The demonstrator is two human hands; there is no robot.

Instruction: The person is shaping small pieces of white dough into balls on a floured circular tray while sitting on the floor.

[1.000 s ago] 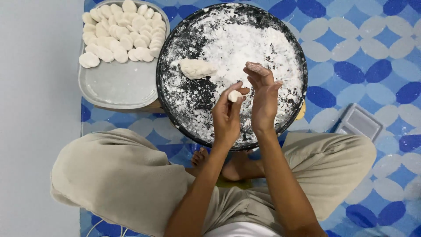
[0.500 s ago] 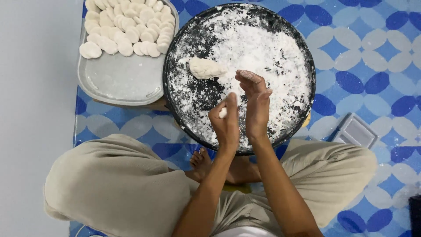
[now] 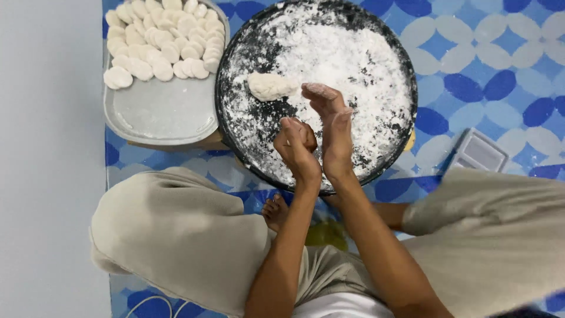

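My left hand (image 3: 297,147) and my right hand (image 3: 329,123) are pressed palm to palm above the near part of a round black tray (image 3: 407,70) dusted with white flour. Both hands are floury. The small piece of dough between them is hidden by the curled left fingers. A larger lump of white dough (image 3: 271,85) lies on the flour just beyond my fingertips, apart from them. To the left stands a grey tray (image 3: 159,115) with several flattened dough discs (image 3: 165,41) stacked along its far half.
I sit cross-legged in beige trousers (image 3: 176,235), one bare foot (image 3: 275,209) under the black tray's near rim. A blue and white patterned mat (image 3: 500,65) covers the floor. A small grey rectangular lid (image 3: 478,152) lies at right. A pale wall (image 3: 47,147) runs along the left.
My palms have closed together over the small white dough piece that showed between them earlier. The view has shifted a little; the trays have not moved.
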